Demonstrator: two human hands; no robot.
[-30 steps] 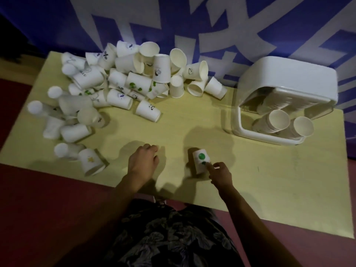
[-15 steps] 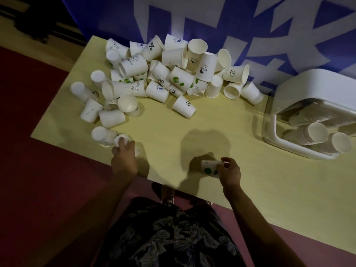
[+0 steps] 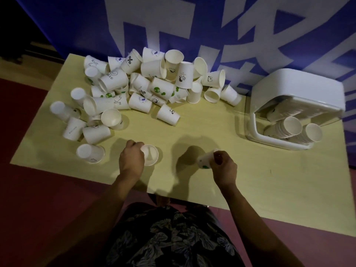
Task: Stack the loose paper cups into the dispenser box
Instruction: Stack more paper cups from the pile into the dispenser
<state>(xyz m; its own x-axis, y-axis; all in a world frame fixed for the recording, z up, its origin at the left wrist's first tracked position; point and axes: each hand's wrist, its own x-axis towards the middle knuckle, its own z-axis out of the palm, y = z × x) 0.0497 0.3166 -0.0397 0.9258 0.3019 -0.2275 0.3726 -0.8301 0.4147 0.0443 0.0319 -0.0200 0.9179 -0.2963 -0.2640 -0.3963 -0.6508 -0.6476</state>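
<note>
At the near edge a dark leaf-patterned garment (image 3: 173,236) is seen, with both forearms reaching out over the yellow bench (image 3: 279,189). The left hand (image 3: 131,160) is curled over a white cup (image 3: 150,155), gripped at its side, the open mouth turned up toward the camera. The right hand (image 3: 224,170) is closed round a second cup with green dots (image 3: 206,160), held lying sideways just above the bench, base pointing left — thumb and fingers are wrapped on the rim end. Both held cups are kept apart from each other, with bare bench between. Just left of the left hand a lone cup (image 3: 90,153) is stood upside down near the bench edge. Further back, a loose heap of paper cups (image 3: 146,87) is spread over the far left half of the bench, most tipped on their sides, some printed with green, blue or black marks. At the far right the white dispenser box (image 3: 300,91) is set against the wall, its open front facing the camera; stacked cups (image 3: 289,128) are seen lying inside, mouths outward. Behind everything a blue banner with large white lettering (image 3: 192,26) is hung.
</note>
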